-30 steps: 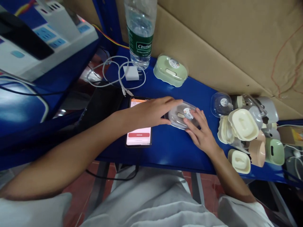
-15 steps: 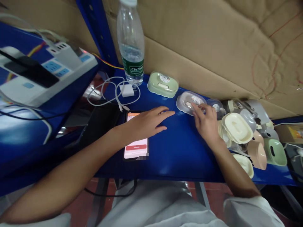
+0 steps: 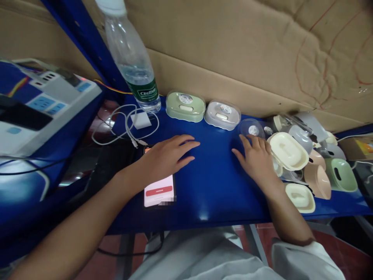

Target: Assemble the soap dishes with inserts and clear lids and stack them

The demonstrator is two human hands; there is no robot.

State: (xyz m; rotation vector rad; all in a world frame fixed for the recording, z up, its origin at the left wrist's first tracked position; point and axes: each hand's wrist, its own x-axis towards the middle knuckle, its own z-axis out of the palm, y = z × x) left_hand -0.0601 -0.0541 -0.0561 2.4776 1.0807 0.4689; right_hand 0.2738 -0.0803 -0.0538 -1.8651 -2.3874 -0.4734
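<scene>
My left hand (image 3: 167, 157) hovers over a lit phone (image 3: 159, 192), its fingers apart and nothing in them. To the right, my right hand (image 3: 256, 157) has spread fingers and is empty, its fingertips nearest a clear lid (image 3: 250, 127) with a round sticker. Along the back of the blue table (image 3: 206, 186) stand a green box (image 3: 185, 111) and a grey box (image 3: 223, 118), side by side, each under a transparent cover. A cream tray (image 3: 288, 151) lies on a pile just right of my right hand.
A water bottle (image 3: 136, 70) stands at the back left beside a white cable and charger (image 3: 141, 120). Farther left is a power strip (image 3: 43, 105). Peach cups (image 3: 317, 179), a green cup (image 3: 342, 175) and another cream tray (image 3: 300, 197) lie on the right. Cardboard (image 3: 233, 54) lines the back.
My right hand has let go of the grey box and moved right, its fingers spreading. The grey box now sits closer beside the green one. The camera view has shifted.
</scene>
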